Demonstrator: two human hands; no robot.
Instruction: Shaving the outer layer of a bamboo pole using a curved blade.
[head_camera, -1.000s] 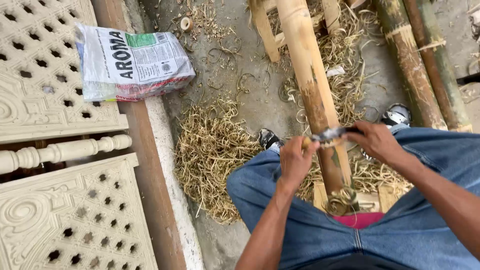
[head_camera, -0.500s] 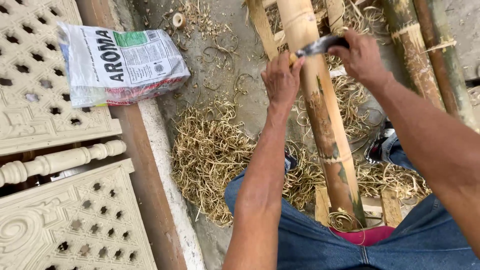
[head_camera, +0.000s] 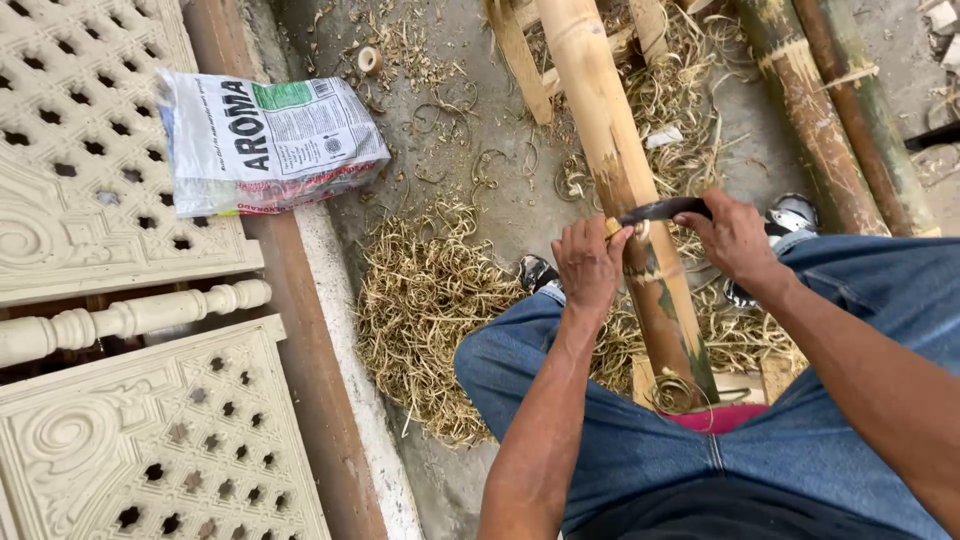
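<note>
1. Carved panels (head_camera: 90, 150), cream, pierced w/ holes, fill my left side; a turned baluster (head_camera: 130, 318) lies between the two.
2. My legs in jeans (head_camera: 620, 440) take up the bottom, knees apart.
3. Pole (head_camera: 625, 190), pale bamboo, runs from top centre down between my knees, lower end by a red thing at my lap. It's tilted slightly right at the bottom.
4. Two greener poles (head_camera: 830, 110) lie top right, apart from mine.
5. Shavings (head_camera: 425, 310), curly & straw-coloured, heaped on the concrete just left of the pole, more behind it.
6. Sack (head_camera: 265, 140), printed plastic, lies flat at the panel edge, top left.
7. Blade (head_camera: 660, 210), dark & curved, sits across the pole about mid-length, touching it.
8. Right hand (head_camera: 735, 240) closed round the blade's right end.
9. Left hand (head_camera: 590, 265) closed on the blade's left end, fingers curled, thumb side against the pole.
10. Shoes (head_camera: 795, 212) peek out either side of the pole, partly hidden.
</note>
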